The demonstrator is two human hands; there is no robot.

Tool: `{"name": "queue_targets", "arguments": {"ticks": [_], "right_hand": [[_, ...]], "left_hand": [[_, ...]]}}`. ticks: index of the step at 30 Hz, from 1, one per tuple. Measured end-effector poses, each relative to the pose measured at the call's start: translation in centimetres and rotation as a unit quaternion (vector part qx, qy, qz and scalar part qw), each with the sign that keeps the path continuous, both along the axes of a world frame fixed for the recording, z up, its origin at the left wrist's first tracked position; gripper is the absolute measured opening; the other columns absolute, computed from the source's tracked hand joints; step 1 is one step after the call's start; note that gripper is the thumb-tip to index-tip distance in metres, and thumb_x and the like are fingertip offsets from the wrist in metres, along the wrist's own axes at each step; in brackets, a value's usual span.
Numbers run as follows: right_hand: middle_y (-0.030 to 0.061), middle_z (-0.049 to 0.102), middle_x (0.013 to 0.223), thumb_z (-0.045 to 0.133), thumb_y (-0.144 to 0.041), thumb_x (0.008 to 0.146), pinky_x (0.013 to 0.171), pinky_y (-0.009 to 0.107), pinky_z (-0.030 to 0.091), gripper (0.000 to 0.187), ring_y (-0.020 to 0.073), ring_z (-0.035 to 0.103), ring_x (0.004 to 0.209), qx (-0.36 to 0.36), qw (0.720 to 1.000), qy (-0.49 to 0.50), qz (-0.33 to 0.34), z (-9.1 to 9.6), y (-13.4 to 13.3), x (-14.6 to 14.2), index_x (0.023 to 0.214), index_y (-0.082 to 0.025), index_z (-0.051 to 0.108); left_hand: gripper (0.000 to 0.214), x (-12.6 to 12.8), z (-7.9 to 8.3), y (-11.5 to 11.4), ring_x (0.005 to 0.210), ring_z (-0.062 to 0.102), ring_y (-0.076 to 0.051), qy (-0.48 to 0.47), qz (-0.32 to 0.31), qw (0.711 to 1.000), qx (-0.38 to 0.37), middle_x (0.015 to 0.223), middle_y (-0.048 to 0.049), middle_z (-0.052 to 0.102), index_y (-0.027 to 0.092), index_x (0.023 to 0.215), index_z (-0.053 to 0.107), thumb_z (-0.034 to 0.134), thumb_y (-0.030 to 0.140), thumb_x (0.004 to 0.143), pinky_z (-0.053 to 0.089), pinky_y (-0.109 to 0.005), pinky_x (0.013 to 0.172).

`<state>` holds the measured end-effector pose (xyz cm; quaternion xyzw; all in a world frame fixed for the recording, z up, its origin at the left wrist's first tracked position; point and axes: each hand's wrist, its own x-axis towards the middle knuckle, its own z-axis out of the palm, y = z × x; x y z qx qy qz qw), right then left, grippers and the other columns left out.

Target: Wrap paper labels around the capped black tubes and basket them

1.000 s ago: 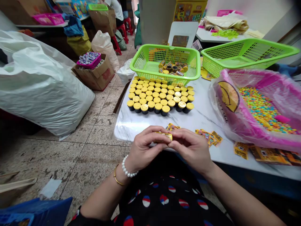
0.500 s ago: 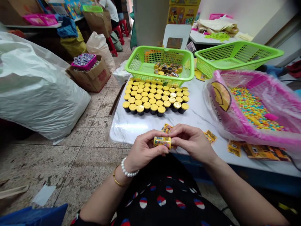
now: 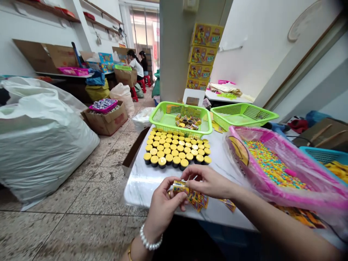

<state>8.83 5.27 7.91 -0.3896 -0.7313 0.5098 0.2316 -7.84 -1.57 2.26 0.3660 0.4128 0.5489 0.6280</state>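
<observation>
Your left hand (image 3: 164,211) pinches a small yellow printed packet (image 3: 179,187) tight in its fingers (image 3: 178,195), over the bench (image 3: 152,194). Your right hand (image 3: 209,182) is curled above it, fingertips (image 3: 187,173) at the packet's top edge; can't tell if they're gripping. Loose printed wrappers (image 3: 199,200) lie just below. Rows of yellow-capped black tubs (image 3: 176,149) stand beyond, beside a green basket (image 3: 181,119).
</observation>
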Motion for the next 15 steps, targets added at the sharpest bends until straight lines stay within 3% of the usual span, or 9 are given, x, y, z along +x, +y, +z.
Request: {"name": "queue_targets", "arguments": {"ticks": [2,5,8,11,13,15], "right_hand": [[0.0006,0.07,0.079,0.069,-0.025,0.081,0.059,0.022,0.051,0.015,0.0121,0.065,0.066,-0.032,0.999,-0.006,0.027,-0.1,0.5,-0.7,0.094,-0.018,0.068],[0.0017,0.072,0.079,0.075,-0.039,0.078,0.058,0.024,0.054,0.032,0.0134,0.069,0.063,-0.135,0.989,0.05,0.029,-1.2,0.3,-1.7,0.097,-0.016,0.064],[-0.0003,0.07,0.064,0.08,-0.046,0.072,0.054,0.024,0.054,0.038,0.0134,0.068,0.055,-0.152,0.987,0.055,0.02,-1.2,2.0,-2.3,0.087,-0.015,0.063],[0.0001,0.069,0.061,0.082,-0.043,0.071,0.051,0.022,0.054,0.034,0.0116,0.066,0.052,-0.079,0.992,0.072,-0.059,1.5,6.5,-2.3,0.08,-0.015,0.065],[0.0048,0.073,0.078,0.079,-0.04,0.076,0.059,0.024,0.059,0.029,0.0131,0.071,0.062,-0.05,0.978,0.142,-0.144,3.7,9.6,-1.6,0.082,-0.015,0.066],[0.0075,0.073,0.086,0.073,-0.038,0.082,0.054,0.026,0.058,0.024,0.0149,0.072,0.063,-0.022,0.974,0.128,-0.185,5.1,10.9,-0.4,0.087,-0.016,0.066]], "left_hand": [[0.037,-0.4,-0.1,0.3,0.061,0.064,-0.013,0.006,0.015,1.0,0.005,0.079,-0.0003,0.066,0.017,0.103,0.058,0.08,0.026,0.074,0.053,-0.022,0.05],[0.044,-0.8,-0.3,0.5,0.062,0.065,-0.014,0.007,0.037,0.999,0.011,0.084,-0.0006,0.066,0.019,0.11,0.055,0.08,0.026,0.074,0.053,-0.022,0.05],[0.064,-0.9,-0.5,0.7,0.062,0.065,-0.012,0.004,0.062,0.998,0.013,0.107,-0.0036,0.063,0.025,0.126,0.048,0.081,0.023,0.072,0.054,-0.023,0.049],[0.074,-0.8,-0.6,0.8,0.064,0.065,-0.01,0.018,0.103,0.994,0.021,0.125,-0.0075,0.056,0.029,0.132,0.045,0.082,0.023,0.069,0.054,-0.024,0.05],[0.062,-0.8,-0.6,0.6,0.064,0.064,-0.01,0.039,0.101,0.994,0.023,0.12,-0.008,0.06,0.025,0.125,0.053,0.081,0.025,0.07,0.054,-0.024,0.053],[0.04,-0.9,-0.7,0.2,0.062,0.062,-0.011,0.074,0.075,0.994,0.021,0.103,-0.0072,0.067,0.019,0.11,0.064,0.079,0.027,0.074,0.053,-0.024,0.056]]}}
